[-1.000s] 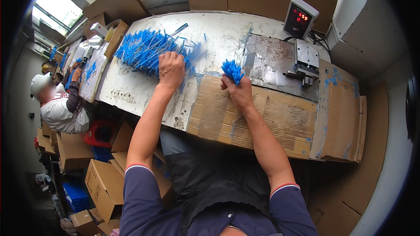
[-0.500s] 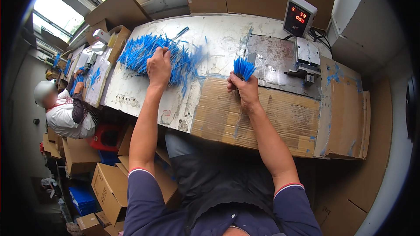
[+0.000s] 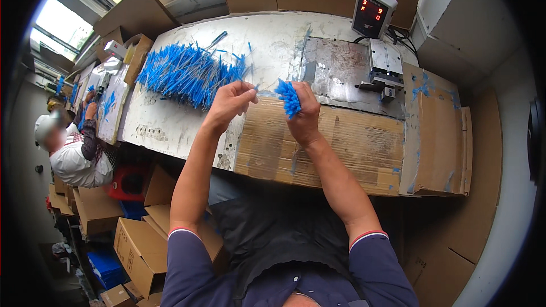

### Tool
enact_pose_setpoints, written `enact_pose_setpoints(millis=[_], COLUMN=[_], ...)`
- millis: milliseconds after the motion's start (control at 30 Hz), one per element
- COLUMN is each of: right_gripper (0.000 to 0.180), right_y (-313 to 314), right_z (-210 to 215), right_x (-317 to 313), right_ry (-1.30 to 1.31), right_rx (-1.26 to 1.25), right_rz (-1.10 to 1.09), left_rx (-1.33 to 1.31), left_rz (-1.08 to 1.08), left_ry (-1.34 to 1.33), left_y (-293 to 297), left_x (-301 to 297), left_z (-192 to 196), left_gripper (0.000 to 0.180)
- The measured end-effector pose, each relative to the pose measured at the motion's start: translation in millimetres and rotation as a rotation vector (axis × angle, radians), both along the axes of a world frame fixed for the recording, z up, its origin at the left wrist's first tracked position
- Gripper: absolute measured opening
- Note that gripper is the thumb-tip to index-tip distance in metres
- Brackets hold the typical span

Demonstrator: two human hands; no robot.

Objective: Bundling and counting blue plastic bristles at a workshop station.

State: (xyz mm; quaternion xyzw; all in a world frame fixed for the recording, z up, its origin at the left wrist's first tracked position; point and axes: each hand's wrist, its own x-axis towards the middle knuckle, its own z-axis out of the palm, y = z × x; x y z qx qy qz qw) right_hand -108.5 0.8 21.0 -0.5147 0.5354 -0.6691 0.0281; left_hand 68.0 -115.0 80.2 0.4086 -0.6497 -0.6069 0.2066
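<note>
My right hand point(image 3: 305, 115) is closed round a bundle of thin blue-tipped sticks point(image 3: 289, 98), their blue ends fanned toward the left, above the cardboard-covered part of the bench. Just left of it, my left hand point(image 3: 232, 104) has thumb and forefinger pinched together. A faint bluish bit shows by those fingertips, too small to make out. Behind my left hand lies a big heap of the same blue-and-pale sticks point(image 3: 182, 74). A pen-like tool with a dark blue handle point(image 3: 218, 38) rests at the heap's far edge.
A flat metal plate point(image 3: 335, 68) carries a metal block fixture point(image 3: 385, 65) at right. Behind it stands a box with a red digital display point(image 3: 373, 11). Flattened cardboard point(image 3: 341, 148) covers the near edge. A co-worker point(image 3: 77, 153) sits far left; open cartons point(image 3: 142, 250) stand below.
My left hand has come away from the heap, rightward toward the bundle. My right hand has turned, tilting the blue ends leftward. The display's digits changed, and the view has shifted slightly.
</note>
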Motion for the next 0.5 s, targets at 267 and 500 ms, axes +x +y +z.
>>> enact_pose_setpoints(millis=[267,500], right_gripper=[0.030,0.024], right_y=[2.1,-3.1], right_z=[-2.8,-12.1], right_x=[-1.9,-4.5], right_ry=[0.258,-0.125], right_rx=[0.278,0.370], right_rz=[0.006,0.173], left_rx=[0.001,0.013], left_rz=[-0.033,0.001], left_ry=[-0.084,-0.013], left_y=[17.8,16.7], left_x=[-22.4,-17.1], left_z=[-25.4,-13.0], left_gripper=[0.012,0.013])
